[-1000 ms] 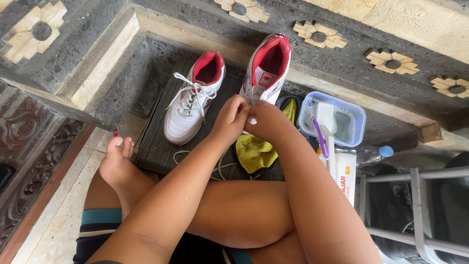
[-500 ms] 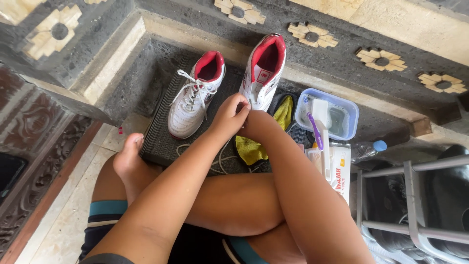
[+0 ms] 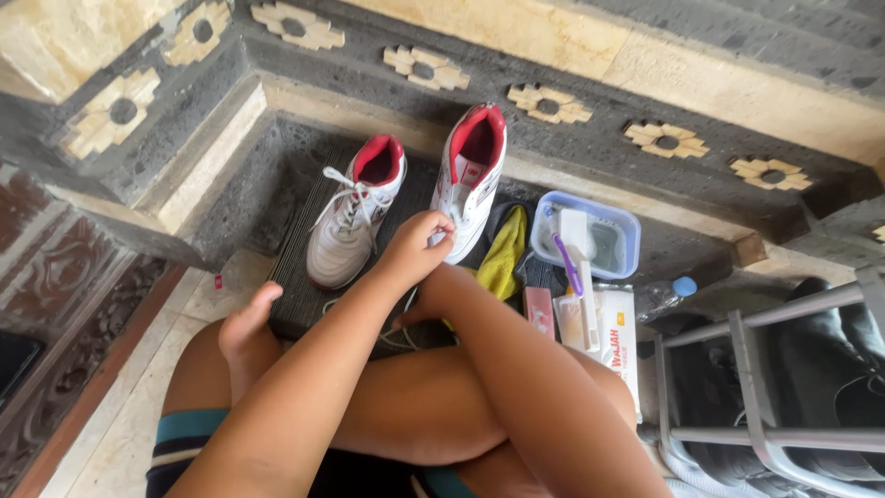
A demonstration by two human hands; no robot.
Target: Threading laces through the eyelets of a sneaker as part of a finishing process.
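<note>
Two white sneakers with red lining stand on a dark ribbed mat (image 3: 300,277). The left sneaker (image 3: 350,226) is laced. The right sneaker (image 3: 475,180) leans against the stone step. My left hand (image 3: 417,247) pinches a white shoelace (image 3: 454,221) at the front of the right sneaker. My right hand (image 3: 417,312) sits lower, half hidden under my left forearm, closed on a white lace end that trails over the mat. My crossed bare legs and one foot (image 3: 244,337) lie below.
A yellow cloth (image 3: 505,263) lies right of the sneakers. Next to it are a clear blue-rimmed tub (image 3: 629,242) with a brush, a purple-handled brush (image 3: 569,267), a white packet (image 3: 622,337) and a blue-capped bottle (image 3: 666,295). A grey metal shoe rack (image 3: 765,387) stands at right.
My right hand has drawn back from the sneaker toward my legs, taking lace with it. My left hand stays at the right sneaker. The view has shifted slightly.
</note>
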